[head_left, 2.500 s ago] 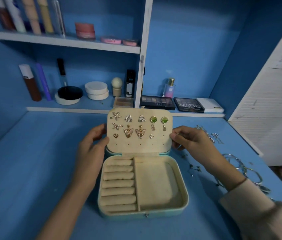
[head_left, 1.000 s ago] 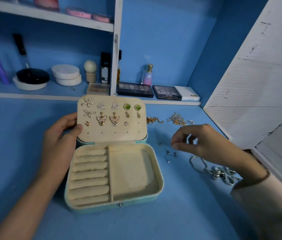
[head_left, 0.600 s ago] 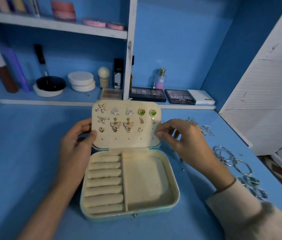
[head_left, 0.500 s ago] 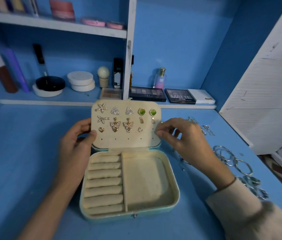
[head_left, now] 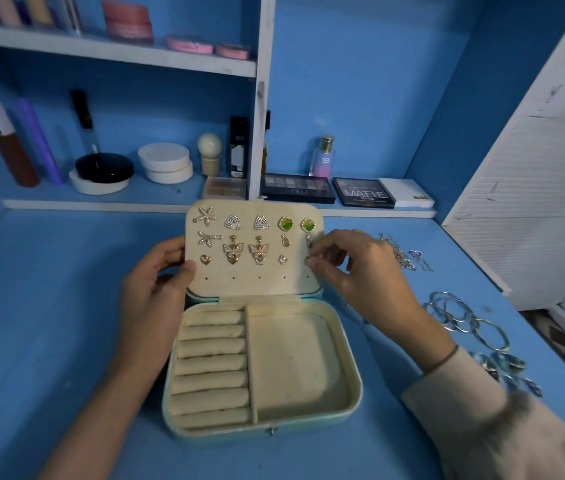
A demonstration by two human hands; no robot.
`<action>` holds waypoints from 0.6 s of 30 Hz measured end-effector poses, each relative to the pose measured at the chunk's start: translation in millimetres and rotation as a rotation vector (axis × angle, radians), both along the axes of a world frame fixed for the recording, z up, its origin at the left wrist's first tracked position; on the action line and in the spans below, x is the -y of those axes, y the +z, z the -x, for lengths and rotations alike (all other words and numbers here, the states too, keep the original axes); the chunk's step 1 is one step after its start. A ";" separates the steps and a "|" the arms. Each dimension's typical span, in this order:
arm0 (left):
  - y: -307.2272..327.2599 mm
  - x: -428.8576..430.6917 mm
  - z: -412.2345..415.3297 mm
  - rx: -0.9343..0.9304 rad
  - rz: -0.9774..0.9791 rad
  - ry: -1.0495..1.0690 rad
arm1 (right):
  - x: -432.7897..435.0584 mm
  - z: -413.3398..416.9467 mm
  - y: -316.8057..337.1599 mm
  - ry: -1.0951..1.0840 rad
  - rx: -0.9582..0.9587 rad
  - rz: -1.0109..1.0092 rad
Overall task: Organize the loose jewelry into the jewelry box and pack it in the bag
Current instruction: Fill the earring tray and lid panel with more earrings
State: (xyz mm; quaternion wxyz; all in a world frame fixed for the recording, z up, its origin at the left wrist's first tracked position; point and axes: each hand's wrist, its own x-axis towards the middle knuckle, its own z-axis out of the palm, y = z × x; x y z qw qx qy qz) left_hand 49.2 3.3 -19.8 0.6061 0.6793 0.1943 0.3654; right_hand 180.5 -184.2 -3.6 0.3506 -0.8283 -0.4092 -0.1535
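An open teal jewelry box [head_left: 352,382] sits on the blue table, its cream lid panel [head_left: 253,284] upright and studded with several earrings. My left hand [head_left: 156,289] grips the lid's left edge. My right hand [head_left: 354,271] pinches a tiny earring at the panel's right edge, third row. The ring rolls [head_left: 210,367] and the right compartment [head_left: 295,362] hold nothing. Silver bangles [head_left: 464,318], rings [head_left: 503,368] and chains [head_left: 402,252] lie loose to the right. No bag is in view.
Shelves behind hold cosmetics: eyeshadow palettes [head_left: 364,192], a perfume bottle [head_left: 322,157], white compacts [head_left: 166,162], tubes and bottles [head_left: 10,143]. A white louvred door [head_left: 534,188] stands at the right, close to the table's edge.
My right hand went out to the loose jewelry on the right, came back with a small piece, and now has its fingertips against the lid panel. The left hand stayed on the lid.
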 end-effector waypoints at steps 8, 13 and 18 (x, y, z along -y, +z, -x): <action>0.8 0.2 -0.5 -0.005 0.011 0.003 | -0.2 -1.0 -2.1 0.006 0.041 0.002; -1.5 -1.7 -1.4 -0.017 0.012 0.005 | 12.1 -2.7 4.1 -0.005 -0.094 -0.103; -1.9 -1.3 -2.2 -0.006 0.022 0.003 | 33.0 -15.5 3.4 -0.087 -0.201 -0.036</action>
